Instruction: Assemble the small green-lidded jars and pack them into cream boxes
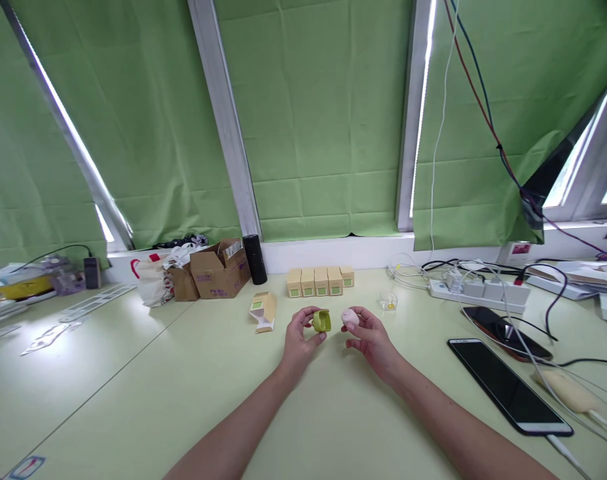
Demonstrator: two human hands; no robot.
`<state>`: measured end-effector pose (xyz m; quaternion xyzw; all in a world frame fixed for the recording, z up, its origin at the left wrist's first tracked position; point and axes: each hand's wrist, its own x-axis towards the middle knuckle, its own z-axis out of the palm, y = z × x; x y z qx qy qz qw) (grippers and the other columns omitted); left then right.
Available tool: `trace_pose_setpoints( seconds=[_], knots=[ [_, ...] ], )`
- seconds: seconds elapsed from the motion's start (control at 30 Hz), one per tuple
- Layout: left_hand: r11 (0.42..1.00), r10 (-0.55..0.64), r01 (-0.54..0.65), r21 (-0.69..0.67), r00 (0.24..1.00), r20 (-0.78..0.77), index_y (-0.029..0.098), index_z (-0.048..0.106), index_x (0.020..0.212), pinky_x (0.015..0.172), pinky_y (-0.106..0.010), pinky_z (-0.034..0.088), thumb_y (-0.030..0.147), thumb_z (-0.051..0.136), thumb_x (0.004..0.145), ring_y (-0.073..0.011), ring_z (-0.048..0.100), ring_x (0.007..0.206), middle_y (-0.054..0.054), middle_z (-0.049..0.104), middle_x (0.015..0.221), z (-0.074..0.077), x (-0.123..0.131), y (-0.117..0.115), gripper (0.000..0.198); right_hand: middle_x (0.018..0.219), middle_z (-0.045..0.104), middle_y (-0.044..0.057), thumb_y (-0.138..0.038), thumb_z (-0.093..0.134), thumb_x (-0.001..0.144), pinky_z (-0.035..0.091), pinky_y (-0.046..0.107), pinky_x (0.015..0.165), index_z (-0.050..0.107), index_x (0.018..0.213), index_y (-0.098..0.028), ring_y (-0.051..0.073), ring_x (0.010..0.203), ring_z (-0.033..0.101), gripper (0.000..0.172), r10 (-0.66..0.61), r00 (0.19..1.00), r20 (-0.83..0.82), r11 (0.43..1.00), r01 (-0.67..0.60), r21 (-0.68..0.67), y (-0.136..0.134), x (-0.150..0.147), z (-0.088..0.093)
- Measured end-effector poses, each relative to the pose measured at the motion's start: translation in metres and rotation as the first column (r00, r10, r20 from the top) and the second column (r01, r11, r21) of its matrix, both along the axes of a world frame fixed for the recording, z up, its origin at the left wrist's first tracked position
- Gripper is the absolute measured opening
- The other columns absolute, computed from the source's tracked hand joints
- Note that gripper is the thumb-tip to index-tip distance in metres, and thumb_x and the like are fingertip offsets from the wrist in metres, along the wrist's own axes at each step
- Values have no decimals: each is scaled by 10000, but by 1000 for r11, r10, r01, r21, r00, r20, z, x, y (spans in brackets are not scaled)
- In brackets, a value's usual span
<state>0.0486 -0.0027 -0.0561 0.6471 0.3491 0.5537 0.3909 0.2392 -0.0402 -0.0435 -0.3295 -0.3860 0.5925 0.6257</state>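
Between the thumb and fingers of my left hand (299,341) is a small green cup-like piece (322,321), its hollow side facing me. My right hand (373,339) pinches a small white rounded piece (350,317), close to the green one but apart from it. Both hands are raised over the middle of the table. Left of them stands an opened small cardboard box (263,311) with its flap folded out toward me. Behind the hands, several small tan boxes (315,283) with green labels form a row. A small clear container (387,301) with something yellow in it sits to the right.
On the right lie a large phone (508,383), another dark phone (506,332), a white power strip (478,293) and tangled cables. At the back left are a brown carton (218,270), a black cylinder (255,259) and a white bag (153,280).
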Motion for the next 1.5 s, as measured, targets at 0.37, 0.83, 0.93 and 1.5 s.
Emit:
trace_pose_setpoints(
  seconds=[0.37, 0.83, 0.93, 1.5],
  knots=[
    [1000, 3, -2, 21, 1000, -17, 215, 642, 1143, 950, -377, 400, 175, 765, 691, -292, 648, 1187, -107, 725, 1251, -2, 0, 0, 470, 903, 643, 5, -399, 973, 541, 540, 276, 565, 685, 922, -233, 163, 767, 592, 506, -27, 1000, 9, 1000, 27, 14, 2, -1, -4],
    [999, 42, -42, 5, 998, -45, 210, 639, 1163, 970, -386, 399, 180, 753, 699, -288, 649, 1172, -108, 701, 1242, -5, -1, 2, 478, 815, 700, 32, -476, 978, 516, 546, 291, 546, 643, 921, -205, 175, 699, 624, 592, -89, 987, 136, 995, 95, -42, 14, 1, -16],
    [998, 66, -66, 3, 996, -63, 212, 646, 1168, 974, -393, 402, 181, 751, 697, -285, 655, 1156, -103, 697, 1241, -5, -1, 2, 483, 756, 617, 3, -548, 935, 581, 523, 275, 491, 687, 946, -199, 160, 659, 577, 562, -120, 972, 201, 989, 136, -65, 18, 1, -21],
    [982, 155, -131, 134, 971, -184, 264, 703, 1139, 1019, -438, 488, 78, 718, 699, -264, 617, 1138, -73, 607, 1181, 0, 4, -8, 478, 976, 766, 122, -583, 885, 648, 509, 286, 591, 775, 996, -157, 228, 836, 654, 561, -125, 954, 273, 990, 102, 99, 8, -3, -11]
  ],
)
